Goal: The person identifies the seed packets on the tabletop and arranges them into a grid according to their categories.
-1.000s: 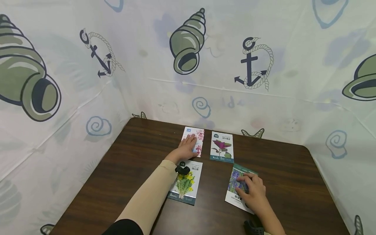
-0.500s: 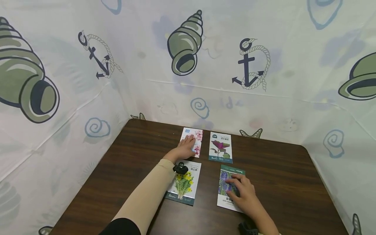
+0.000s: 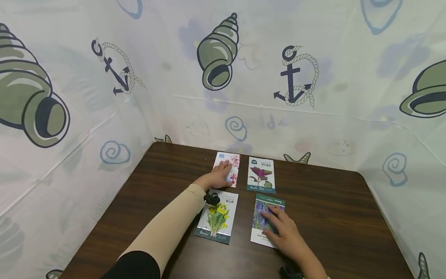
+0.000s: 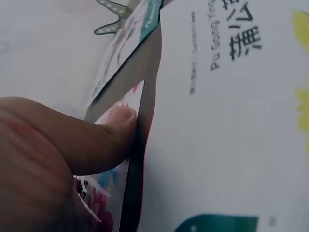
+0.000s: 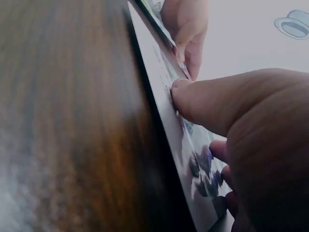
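Four flat seed-packet-like pouches with flower pictures lie on a brown wooden table (image 3: 334, 201). My left hand (image 3: 216, 176) rests with extended fingers on the pink-blossom packet (image 3: 235, 161) at the back; its thumb touches that packet's edge in the left wrist view. My right hand (image 3: 286, 234) touches the purple-flower packet (image 3: 258, 220) with spread fingertips and thumb, partly covering it. In the right wrist view, the right thumb (image 5: 198, 99) lies on the packet's surface. The yellow-flower packet (image 3: 219, 223) lies below my left wrist. Beside the pink one is the magenta-flower packet (image 3: 261, 174).
A pale cloth (image 3: 167, 108) printed with shells and anchors hangs behind and beside the table. Dark wrist cameras (image 3: 211, 198) are strapped to both wrists; the left one hangs over the top of the yellow-flower packet.
My right hand has slid the purple-flower packet to the left and turned it straighter, closer under the magenta-flower one. The left hand has stayed on the pink-blossom packet.
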The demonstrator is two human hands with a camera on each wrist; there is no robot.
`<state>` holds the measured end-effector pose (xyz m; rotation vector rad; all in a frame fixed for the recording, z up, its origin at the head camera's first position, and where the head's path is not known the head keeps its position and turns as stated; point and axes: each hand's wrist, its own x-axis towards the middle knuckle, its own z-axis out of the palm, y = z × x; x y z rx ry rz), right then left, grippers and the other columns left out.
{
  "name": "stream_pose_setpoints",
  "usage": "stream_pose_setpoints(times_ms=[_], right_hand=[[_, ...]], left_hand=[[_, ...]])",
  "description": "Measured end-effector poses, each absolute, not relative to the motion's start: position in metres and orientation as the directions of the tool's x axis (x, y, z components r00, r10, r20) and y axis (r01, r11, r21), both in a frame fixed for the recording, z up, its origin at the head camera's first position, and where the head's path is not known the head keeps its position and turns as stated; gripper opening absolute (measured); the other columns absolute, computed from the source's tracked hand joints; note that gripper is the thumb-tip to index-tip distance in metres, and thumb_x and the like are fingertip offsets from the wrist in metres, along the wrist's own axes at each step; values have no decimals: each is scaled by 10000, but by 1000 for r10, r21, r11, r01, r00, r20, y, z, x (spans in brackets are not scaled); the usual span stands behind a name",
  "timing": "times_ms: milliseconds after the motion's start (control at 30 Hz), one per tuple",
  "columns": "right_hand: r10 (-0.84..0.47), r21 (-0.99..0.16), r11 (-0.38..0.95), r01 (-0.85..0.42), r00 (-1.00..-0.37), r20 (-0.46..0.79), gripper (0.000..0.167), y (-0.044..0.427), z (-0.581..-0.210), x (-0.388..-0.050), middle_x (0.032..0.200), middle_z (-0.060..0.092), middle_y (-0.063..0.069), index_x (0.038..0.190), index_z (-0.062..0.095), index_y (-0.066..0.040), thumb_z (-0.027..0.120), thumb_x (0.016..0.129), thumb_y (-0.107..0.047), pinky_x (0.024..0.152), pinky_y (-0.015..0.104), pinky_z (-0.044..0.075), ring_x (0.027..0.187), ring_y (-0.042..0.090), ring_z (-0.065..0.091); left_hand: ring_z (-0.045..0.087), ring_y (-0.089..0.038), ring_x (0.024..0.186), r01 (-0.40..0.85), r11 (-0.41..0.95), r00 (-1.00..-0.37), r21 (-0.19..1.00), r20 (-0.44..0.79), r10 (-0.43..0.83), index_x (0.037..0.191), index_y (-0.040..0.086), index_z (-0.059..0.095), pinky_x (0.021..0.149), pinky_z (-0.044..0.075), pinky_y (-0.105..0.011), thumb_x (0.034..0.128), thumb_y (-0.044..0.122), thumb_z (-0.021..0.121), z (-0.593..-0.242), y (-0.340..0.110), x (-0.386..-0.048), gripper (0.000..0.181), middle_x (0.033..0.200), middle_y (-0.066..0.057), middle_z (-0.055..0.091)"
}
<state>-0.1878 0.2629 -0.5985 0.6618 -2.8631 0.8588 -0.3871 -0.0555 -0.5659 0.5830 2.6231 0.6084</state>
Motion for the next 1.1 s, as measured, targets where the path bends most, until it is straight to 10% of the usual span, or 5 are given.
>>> stream_pose_setpoints(times_ms=[667, 1100], right_hand=[[-443, -509, 715, -478, -874, 199, 514, 267, -598, -188, 1666, 531, 106, 1435, 706, -384, 853, 943, -362, 1222, 823, 268, 1580, 456, 419], [-428, -615, 643, -457, -880, 206, 539, 265, -606, -186, 1735, 436, 115, 1464, 684, -391, 847, 957, -310, 1235, 852, 144, 1653, 479, 268]], left_hand=[[322, -413, 1515, 224, 885, -889, 408, -288, 357, 1610, 87, 397, 1204, 434, -523, 981, 315, 840, -542, -34, -388, 802, 1660, -222, 284], [336, -401, 1376, 268, 859, -915, 436, -163, 368, 1513, 122, 554, 1125, 371, -553, 1050, 257, 675, -546, -33, -374, 498, 1509, -212, 378]])
